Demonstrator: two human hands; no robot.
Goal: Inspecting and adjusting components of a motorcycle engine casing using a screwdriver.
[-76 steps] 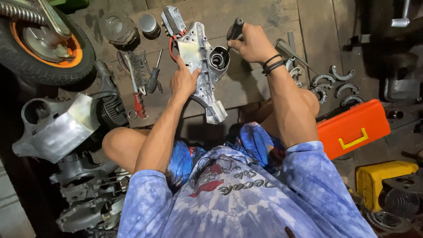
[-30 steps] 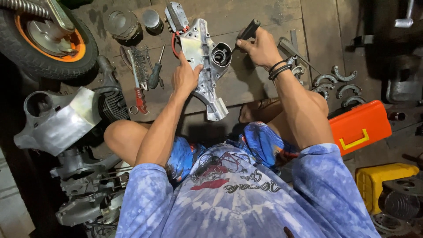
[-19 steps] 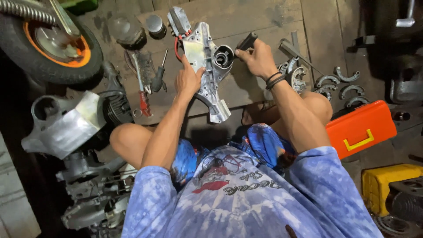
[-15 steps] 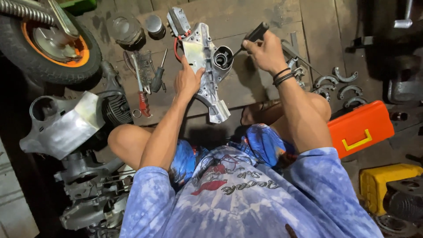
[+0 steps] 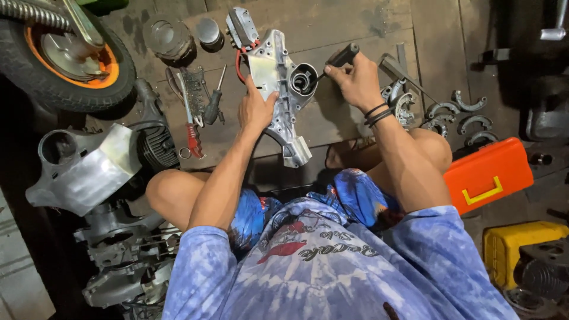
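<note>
Left hand (image 5: 256, 109) presses flat, fingers spread, on the silver engine casing (image 5: 278, 95) lying on the wooden board (image 5: 349, 24) before the seated person. Right hand (image 5: 355, 80) grips a black-handled tool (image 5: 338, 59), tip in the casing's round bore (image 5: 303, 80). It looks like work inside the bore; steady bracing counts most.

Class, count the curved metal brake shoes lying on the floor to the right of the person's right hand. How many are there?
4, as far as shows: upper brake shoe, one left of it, one lower right, one lower left. More may hide near the right hand.
</note>
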